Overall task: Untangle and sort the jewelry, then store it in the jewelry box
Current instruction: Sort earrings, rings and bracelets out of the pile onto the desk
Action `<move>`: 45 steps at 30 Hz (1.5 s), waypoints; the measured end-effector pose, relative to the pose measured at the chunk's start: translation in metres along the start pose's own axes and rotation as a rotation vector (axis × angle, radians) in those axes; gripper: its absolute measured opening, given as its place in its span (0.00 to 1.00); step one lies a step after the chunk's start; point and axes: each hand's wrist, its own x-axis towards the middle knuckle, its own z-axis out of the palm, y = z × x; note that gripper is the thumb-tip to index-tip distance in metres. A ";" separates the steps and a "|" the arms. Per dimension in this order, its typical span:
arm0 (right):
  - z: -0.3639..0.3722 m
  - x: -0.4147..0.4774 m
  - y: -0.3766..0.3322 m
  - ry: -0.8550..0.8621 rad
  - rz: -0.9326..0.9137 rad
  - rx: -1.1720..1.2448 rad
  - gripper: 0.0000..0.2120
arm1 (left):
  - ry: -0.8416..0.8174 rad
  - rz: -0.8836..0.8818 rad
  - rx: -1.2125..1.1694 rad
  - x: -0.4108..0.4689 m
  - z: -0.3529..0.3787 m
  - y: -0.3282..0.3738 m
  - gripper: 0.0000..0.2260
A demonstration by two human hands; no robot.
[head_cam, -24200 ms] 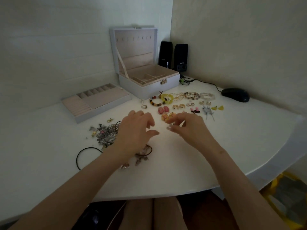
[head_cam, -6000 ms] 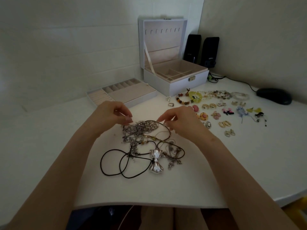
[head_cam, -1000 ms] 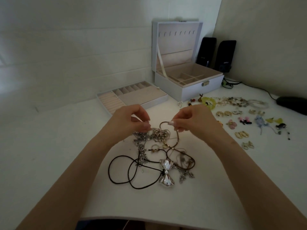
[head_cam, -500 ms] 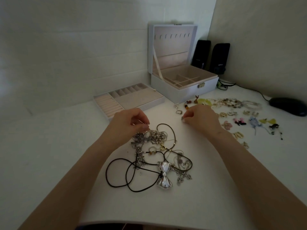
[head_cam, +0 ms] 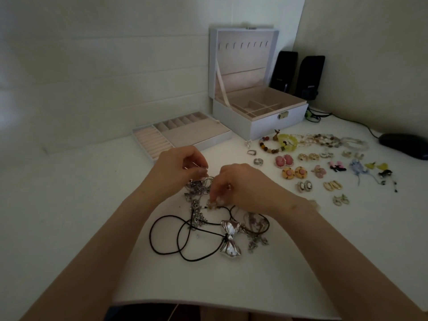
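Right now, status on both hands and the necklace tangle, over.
Left hand pinching the top of the necklace tangle. Right hand pinching into it beside the left. Tangle unsorted. Jewelry box open; bracelets lie in front of it.

On the white table [head_cam: 69, 228], both hands work at a tangle of necklaces [head_cam: 196, 200]. The left hand [head_cam: 178, 170] pinches a thin silver strand at its far edge; the right hand [head_cam: 240, 186] pinches a small piece just nearer. A silver bow pendant [head_cam: 229, 239] lies on looped black cord [head_cam: 162, 249]. Sorted earrings [head_cam: 294, 172] and bracelets [head_cam: 287, 141] lie to the right. The open jewelry box [head_cam: 266, 126] stands far behind them, with its tray [head_cam: 196, 133] to its left.
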 end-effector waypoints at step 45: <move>-0.004 -0.008 0.021 0.313 0.122 0.914 0.04 | 0.047 0.200 -0.117 -0.002 -0.001 0.010 0.03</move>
